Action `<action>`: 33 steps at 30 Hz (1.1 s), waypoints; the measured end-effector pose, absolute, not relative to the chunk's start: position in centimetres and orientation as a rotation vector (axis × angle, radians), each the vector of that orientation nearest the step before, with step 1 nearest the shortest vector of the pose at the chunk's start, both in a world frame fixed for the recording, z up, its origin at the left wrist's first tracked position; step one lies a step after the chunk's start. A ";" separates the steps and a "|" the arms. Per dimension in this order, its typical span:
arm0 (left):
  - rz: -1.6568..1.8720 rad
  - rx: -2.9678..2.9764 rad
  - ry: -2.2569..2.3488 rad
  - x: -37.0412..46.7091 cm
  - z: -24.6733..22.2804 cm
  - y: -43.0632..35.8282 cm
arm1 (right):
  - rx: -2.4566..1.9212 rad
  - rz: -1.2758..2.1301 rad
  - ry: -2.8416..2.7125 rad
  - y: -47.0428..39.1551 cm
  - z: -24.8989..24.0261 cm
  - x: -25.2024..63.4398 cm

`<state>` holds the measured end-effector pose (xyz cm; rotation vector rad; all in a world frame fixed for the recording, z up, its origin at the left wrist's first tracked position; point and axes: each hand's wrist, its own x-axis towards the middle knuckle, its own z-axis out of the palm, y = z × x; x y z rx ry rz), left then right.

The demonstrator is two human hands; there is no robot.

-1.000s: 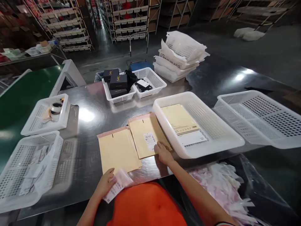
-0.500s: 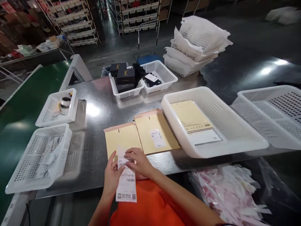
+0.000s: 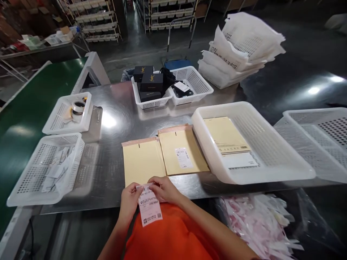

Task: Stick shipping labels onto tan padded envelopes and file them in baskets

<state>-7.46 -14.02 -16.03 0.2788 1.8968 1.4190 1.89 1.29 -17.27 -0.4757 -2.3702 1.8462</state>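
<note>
From here I see a bench (image 3: 119,122), its large white tray (image 3: 271,175) right of the plain envelope (image 3: 143,159). At that envelope's near side, left hand (image 3: 130,198) and right hand (image 3: 167,190) pinch the upper edge of the loose label (image 3: 150,210); I'd hold each closed grip level.

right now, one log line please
left hand: pinches label | right hand: pinches same label | left envelope: no label visible | right envelope: labelled

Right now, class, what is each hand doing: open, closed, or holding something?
Left hand: closed, holding the label near its far end.
Right hand: closed, holding the same label near that end.
</note>
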 end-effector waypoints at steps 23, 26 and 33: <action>0.205 1.213 2.348 -7.0 -24.9 -22.5 | -0.978 1.368 -2.647 3.2 -28.7 -9.8; 0.081 1.244 2.253 -9.0 -26.1 -19.4 | -1.004 1.155 -2.786 2.1 -28.8 -10.1; -0.062 1.246 2.204 -9.6 -26.9 -19.4 | -0.786 0.520 -2.854 -2.0 -30.8 -7.9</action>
